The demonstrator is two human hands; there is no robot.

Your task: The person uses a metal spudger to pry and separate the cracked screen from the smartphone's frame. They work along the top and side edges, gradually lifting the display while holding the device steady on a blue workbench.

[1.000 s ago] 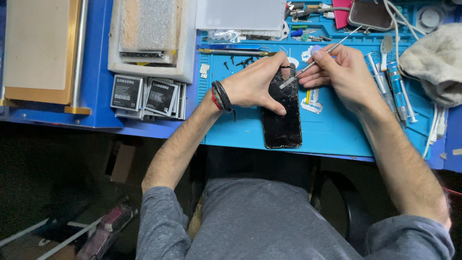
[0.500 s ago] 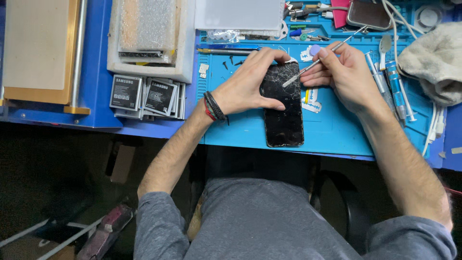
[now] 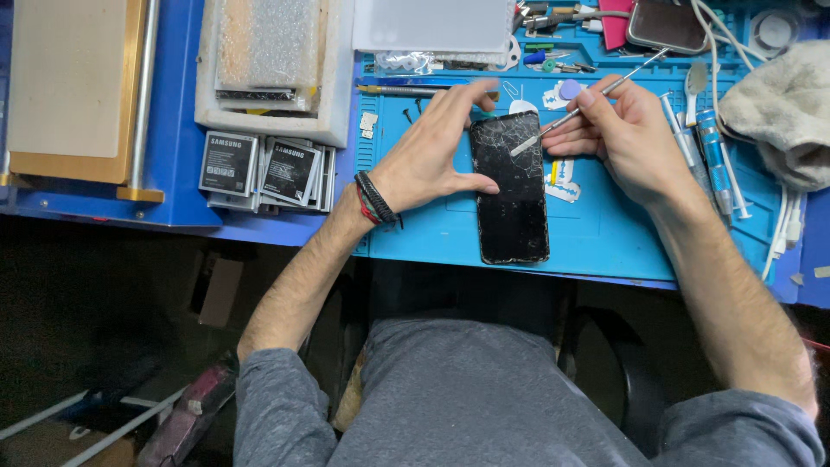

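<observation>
Left hand (image 3: 432, 156) slid off the phone (image 3: 512, 186); cracked screen now uncovered.

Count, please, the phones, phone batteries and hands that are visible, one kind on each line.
Phones: 2, the cracked phone and a second phone at the top.
Phone batteries: 4 visible in the stack.
Hands: 2, left hand, right hand.
Total: 8

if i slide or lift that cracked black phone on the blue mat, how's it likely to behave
The phone looks stiff and flat, so it should slide rather than roll or tip. Its glass is webbed with cracks near the top, so it is probably fragile and may shed splinters. The left hand bracing its edge suggests it shifts easily.
</observation>
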